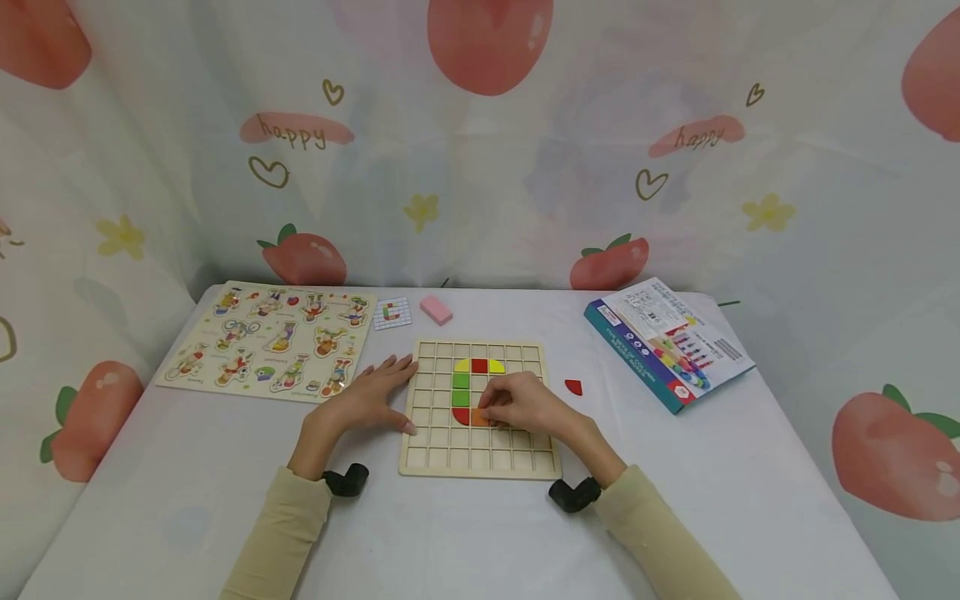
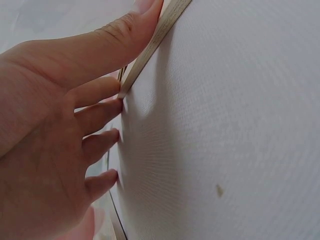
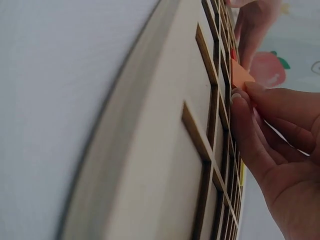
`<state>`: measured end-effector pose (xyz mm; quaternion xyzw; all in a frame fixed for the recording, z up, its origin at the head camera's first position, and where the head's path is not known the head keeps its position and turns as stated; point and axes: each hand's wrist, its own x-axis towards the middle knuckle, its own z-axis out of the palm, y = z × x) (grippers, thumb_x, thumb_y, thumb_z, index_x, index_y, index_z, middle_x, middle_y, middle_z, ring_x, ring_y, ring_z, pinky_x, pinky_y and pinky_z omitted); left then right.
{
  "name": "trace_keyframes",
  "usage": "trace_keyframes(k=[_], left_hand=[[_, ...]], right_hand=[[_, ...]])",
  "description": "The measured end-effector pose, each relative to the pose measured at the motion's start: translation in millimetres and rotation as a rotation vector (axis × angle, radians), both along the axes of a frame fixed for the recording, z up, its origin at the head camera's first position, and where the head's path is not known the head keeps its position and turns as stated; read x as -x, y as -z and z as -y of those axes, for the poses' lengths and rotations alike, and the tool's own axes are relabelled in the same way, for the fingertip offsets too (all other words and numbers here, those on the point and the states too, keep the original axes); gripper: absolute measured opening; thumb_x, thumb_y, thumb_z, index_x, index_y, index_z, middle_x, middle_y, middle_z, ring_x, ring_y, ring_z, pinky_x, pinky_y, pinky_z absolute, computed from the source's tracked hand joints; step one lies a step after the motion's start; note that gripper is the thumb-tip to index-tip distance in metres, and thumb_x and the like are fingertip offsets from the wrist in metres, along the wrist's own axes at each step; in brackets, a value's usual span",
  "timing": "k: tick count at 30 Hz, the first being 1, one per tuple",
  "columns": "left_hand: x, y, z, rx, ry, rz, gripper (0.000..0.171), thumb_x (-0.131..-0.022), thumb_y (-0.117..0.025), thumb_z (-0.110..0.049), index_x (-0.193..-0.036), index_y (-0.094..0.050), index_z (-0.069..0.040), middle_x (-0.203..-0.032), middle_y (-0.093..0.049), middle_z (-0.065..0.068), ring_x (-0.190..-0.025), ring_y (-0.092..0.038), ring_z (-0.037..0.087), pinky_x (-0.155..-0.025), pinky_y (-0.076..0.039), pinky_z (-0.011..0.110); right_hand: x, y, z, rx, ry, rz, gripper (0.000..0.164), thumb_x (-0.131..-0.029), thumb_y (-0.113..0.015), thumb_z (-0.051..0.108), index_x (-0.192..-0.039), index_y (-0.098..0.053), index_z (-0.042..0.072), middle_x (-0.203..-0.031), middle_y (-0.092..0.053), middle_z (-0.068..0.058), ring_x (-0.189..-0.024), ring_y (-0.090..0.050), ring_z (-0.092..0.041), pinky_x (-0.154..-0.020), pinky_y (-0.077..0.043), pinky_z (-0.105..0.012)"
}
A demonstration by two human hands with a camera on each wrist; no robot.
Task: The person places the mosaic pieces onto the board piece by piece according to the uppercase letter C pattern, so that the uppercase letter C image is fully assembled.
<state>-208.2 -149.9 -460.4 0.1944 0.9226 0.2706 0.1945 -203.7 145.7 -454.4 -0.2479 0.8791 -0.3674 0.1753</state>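
A wooden grid board (image 1: 480, 468) lies on the white table. Set in its cells are yellow corner pieces (image 1: 496, 366) with a red square (image 1: 479, 366) between them, green squares (image 1: 461, 389) down one side, and a red rounded piece (image 1: 461, 416) below. My right hand (image 1: 528, 404) pinches an orange square (image 3: 240, 74) between thumb and fingertips, at the cell beside that red piece; in the right wrist view the square is tilted over the grid. My left hand (image 1: 367, 398) rests along the board's left edge (image 2: 145, 55), thumb and fingertips touching it, fingers spread.
One red quarter-round piece (image 1: 573, 387) lies right of the board. Behind it are a pattern card (image 1: 393, 313) and a pink block (image 1: 436, 310). A wooden picture puzzle (image 1: 262, 342) sits at left, a boxed set (image 1: 667, 342) at right. A curtain hangs behind the table.
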Motion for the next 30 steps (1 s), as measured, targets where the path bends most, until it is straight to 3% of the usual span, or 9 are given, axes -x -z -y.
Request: trace_keyframes(k=[6,13,20,30], left_hand=[[-0.5,-0.3,0,0.001,-0.002,-0.007,0.107,-0.078,-0.089,-0.037,-0.162,-0.031,-0.005,-0.171,-0.02,0.014,-0.16,-0.009,0.039,-0.13,-0.006,0.059],[-1.1,-1.6,-1,0.004,-0.001,-0.014,0.106,-0.078,-0.09,-0.035,-0.161,-0.031,-0.004,-0.171,-0.021,0.015,-0.16,-0.01,0.039,-0.13,-0.007,0.059],[-2.9,-4.4,-1,0.0,-0.004,-0.009,0.105,-0.078,-0.089,-0.033,-0.161,-0.031,-0.003,-0.171,-0.021,0.016,-0.16,-0.01,0.039,-0.13,-0.007,0.059],[-2.0,-2.4,0,-0.007,-0.003,-0.013,0.106,-0.079,-0.089,-0.035,-0.161,-0.031,-0.004,-0.171,-0.021,0.015,-0.16,-0.01,0.039,-0.13,-0.007,0.059]], right_hand=[[0.2,0.5,0,-0.023,-0.002,-0.022,0.007,-0.093,-0.077,0.015,-0.099,-0.077,0.012,-0.091,-0.072,0.004,-0.081,-0.061,-0.012,-0.074,-0.056,-0.021],[-1.2,-1.9,-3,-0.029,0.016,-0.06,0.019,-0.092,-0.078,0.014,-0.111,-0.078,0.012,-0.103,-0.075,0.002,-0.093,-0.065,-0.014,-0.085,-0.059,-0.026],[-0.3,0.5,-15,-0.018,0.058,-0.1,0.019,-0.092,-0.076,0.012,-0.111,-0.077,0.013,-0.102,-0.073,0.003,-0.09,-0.062,-0.013,-0.081,-0.056,-0.023],[0.5,-2.9,-44,-0.025,0.129,-0.074,0.019,-0.094,-0.075,0.014,-0.113,-0.077,0.013,-0.102,-0.072,0.001,-0.09,-0.061,-0.016,-0.079,-0.054,-0.024]])
